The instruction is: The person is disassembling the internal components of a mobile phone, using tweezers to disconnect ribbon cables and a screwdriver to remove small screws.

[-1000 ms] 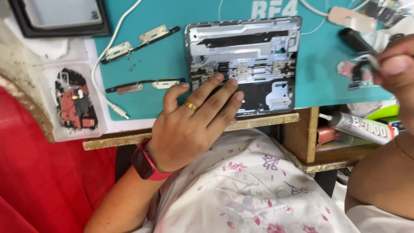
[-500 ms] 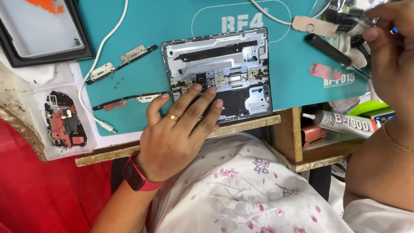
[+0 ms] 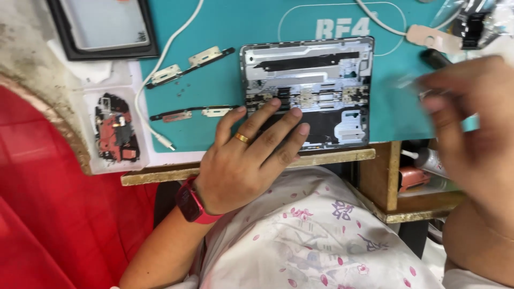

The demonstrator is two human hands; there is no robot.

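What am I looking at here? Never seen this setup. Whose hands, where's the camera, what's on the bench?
There is one view, from a camera worn on a person's head, looking down at their own two bare hands. No machine is involved.

The left hand, with a gold ring and a red wrist band, rests fingers-down on an opened flat device whose inner metal frame and boards are exposed. The right hand is blurred; whether it holds anything cannot be told.

The device lies on a teal work mat. Left of it are two thin strip parts, a white cable, a dark-framed panel and a small red and black circuit part. A glue tube sits on a shelf below.
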